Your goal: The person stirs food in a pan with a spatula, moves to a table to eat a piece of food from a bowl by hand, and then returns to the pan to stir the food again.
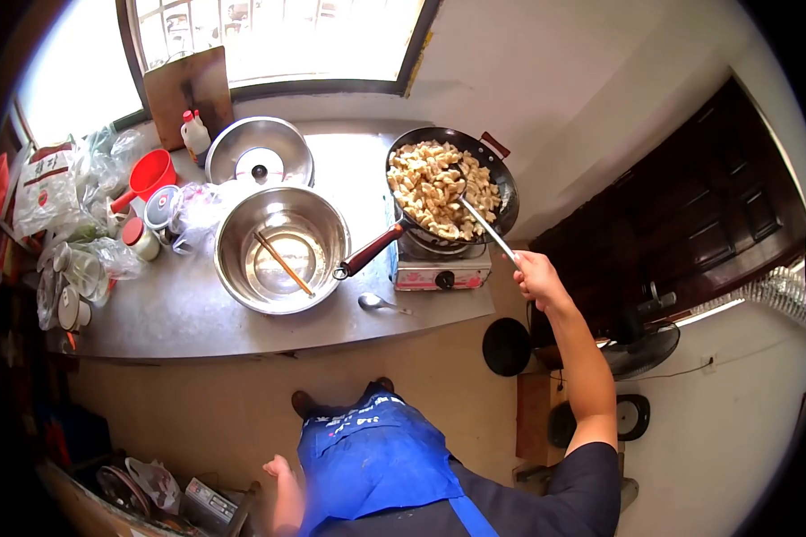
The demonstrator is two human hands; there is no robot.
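My right hand (537, 276) is stretched out and grips the end of a long metal spatula (484, 224), whose blade rests in the pale fried pieces filling a black wok (506, 183). The wok sits on a small portable gas stove (441, 273), its dark red handle (367, 255) pointing toward a large steel bowl (233, 255) holding liquid and a pair of chopsticks (284, 262). My left hand (279, 473) hangs low beside my blue apron, blurred, holding nothing that I can see.
A metal spoon (378, 302) lies on the steel counter (170, 313) before the stove. A steel lid (260, 154), red scoop (150, 174), bottle (194, 134), jars and plastic bags crowd the counter's left and back. A fan (640, 345) stands on the floor at right.
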